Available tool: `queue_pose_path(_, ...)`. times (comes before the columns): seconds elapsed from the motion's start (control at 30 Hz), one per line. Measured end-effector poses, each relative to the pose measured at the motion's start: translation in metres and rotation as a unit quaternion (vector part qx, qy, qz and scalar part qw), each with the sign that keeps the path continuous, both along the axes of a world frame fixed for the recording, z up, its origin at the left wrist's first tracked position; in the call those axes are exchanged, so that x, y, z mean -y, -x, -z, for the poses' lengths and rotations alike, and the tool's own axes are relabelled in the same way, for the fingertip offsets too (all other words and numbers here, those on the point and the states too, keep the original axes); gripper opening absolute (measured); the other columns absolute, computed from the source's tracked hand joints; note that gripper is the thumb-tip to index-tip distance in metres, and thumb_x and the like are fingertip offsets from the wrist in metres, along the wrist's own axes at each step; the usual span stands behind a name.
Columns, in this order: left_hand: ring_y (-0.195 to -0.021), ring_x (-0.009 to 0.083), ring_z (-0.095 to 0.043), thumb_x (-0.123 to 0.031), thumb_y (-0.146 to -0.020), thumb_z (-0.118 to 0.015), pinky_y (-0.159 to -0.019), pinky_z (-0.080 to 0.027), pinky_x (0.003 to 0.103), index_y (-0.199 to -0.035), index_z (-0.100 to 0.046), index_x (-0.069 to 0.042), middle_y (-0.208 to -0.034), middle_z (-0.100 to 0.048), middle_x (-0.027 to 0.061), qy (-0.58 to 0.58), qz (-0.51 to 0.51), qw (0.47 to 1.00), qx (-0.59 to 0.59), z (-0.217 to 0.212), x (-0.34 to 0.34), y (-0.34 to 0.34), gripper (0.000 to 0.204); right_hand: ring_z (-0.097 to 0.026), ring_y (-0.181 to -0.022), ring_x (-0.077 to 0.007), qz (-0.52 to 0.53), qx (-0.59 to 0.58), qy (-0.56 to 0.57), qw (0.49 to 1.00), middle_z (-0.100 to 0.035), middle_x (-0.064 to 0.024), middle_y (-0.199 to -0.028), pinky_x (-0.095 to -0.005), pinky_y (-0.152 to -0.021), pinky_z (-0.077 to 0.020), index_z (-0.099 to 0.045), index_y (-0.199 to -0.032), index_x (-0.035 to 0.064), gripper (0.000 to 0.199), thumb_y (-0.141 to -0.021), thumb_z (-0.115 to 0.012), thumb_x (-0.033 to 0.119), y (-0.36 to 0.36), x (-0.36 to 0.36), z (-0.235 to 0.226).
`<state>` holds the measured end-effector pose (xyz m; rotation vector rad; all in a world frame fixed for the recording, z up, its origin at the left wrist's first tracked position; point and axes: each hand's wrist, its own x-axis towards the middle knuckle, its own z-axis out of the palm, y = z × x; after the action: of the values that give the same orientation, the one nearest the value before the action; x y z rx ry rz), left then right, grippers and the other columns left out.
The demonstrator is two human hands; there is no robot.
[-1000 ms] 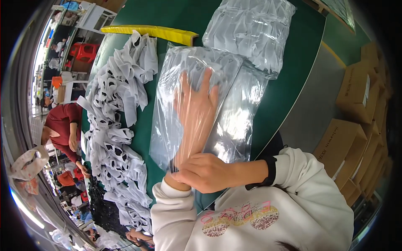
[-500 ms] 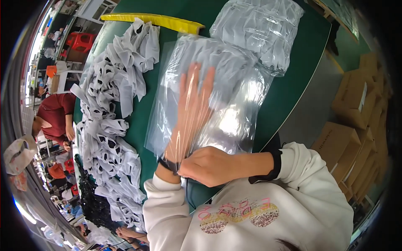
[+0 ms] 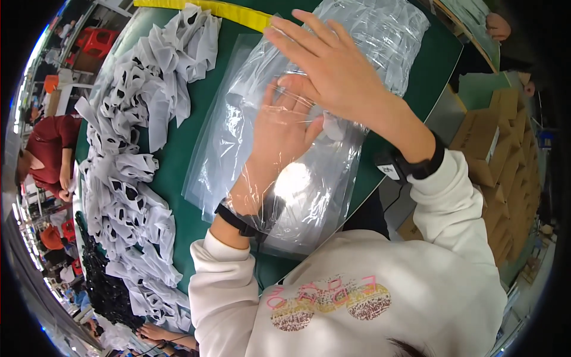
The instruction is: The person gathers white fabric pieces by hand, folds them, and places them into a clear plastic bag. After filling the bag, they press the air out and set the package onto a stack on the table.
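— Green table [image 3: 196, 119] under you, cardboard boxes [image 3: 505, 149] stacked off to your right. What's where?

— Your clear plastic bag [image 3: 238, 137] lies flat on the green, its long axis running from your chest away toward the yellow strip [image 3: 226, 9]. Your left hand [image 3: 279, 128] is inside it, fingers spread flat.

— And the right?

— Your right hand [image 3: 333, 68] rests open on top, palm down. Grey fabric pieces [image 3: 137, 119] are heaped to your left; more clear bags [image 3: 386, 35] lie beyond.

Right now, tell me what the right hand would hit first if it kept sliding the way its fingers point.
The right hand, flat on the clear plastic bag, points up-left. Past the bag's edge lies the yellow strip at the green table's far side, probably first; depth is unclear.
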<state>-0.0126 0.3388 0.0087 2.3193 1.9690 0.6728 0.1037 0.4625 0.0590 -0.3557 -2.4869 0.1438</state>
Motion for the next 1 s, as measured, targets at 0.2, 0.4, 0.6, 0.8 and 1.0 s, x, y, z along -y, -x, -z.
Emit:
queue_pose_path(0.2,-0.126,0.0385,-0.044,-0.026,-0.08,-0.07,-0.106,-0.033,0.051,-0.126,-0.056,-0.003,-0.132,-0.053,0.0171,-0.065,-0.074,0.995,-0.023,-0.009,0.012,-0.013,0.053,-0.033,-0.138,-0.0285,0.048,0.122,-0.055,0.99,-0.036,-0.0054,-0.151,-0.0515,-0.108,-0.0285,-0.04,-0.145,0.0169,0.055,-0.095,-0.05,0.039,0.004,-0.026,0.045)
queue_pose_path(0.4,-0.128,0.039,-0.041,-0.022,-0.079,-0.071,-0.104,-0.034,0.051,-0.127,-0.056,-0.007,-0.136,-0.049,0.016,-0.018,-0.17,0.981,0.093,0.009,0.044,-0.021,0.053,-0.033,-0.138,-0.0295,0.076,0.12,-0.09,0.986,-0.034,-0.0068,-0.152,-0.0535,-0.11,-0.0253,-0.038,-0.146,0.0181,0.058,-0.095,-0.048,0.045,0.009,0.001,0.033)
queue_pose_path(0.6,-0.125,0.0409,-0.042,-0.012,-0.079,-0.069,-0.103,-0.038,0.045,-0.126,-0.057,-0.007,-0.135,-0.051,0.0168,-0.025,-0.14,0.987,0.071,-0.003,0.051,-0.022,0.049,-0.031,-0.139,-0.0319,0.053,0.121,-0.056,0.99,-0.032,-0.0098,-0.153,-0.0567,-0.11,-0.0242,-0.034,-0.148,0.019,0.064,-0.093,-0.052,0.046,0.004,-0.001,0.043)
queue_pose_path(0.8,-0.114,0.0348,-0.054,-0.003,-0.078,-0.066,-0.093,-0.048,0.043,-0.115,-0.064,-0.005,-0.125,-0.059,0.012,-0.033,-0.148,0.984,0.094,-0.004,0.164,0.019,0.037,-0.052,-0.11,-0.033,0.052,-0.097,-0.073,0.991,-0.053,-0.0126,-0.122,-0.0465,-0.092,-0.0411,-0.05,-0.122,0.0087,0.038,-0.089,-0.057,0.026,0.024,0.03,-0.053)
queue_pose_path(1.0,-0.111,0.0332,-0.055,-0.005,-0.08,-0.064,-0.093,-0.047,0.041,-0.113,-0.065,-0.005,-0.123,-0.061,0.0122,-0.054,-0.344,0.937,-0.012,-0.019,0.267,0.059,0.034,-0.029,-0.14,-0.0332,0.041,0.224,-0.121,0.966,-0.025,-0.0123,-0.155,-0.0599,-0.107,-0.0258,-0.031,-0.149,0.0176,0.068,-0.09,-0.061,0.033,0.014,0.016,0.038)
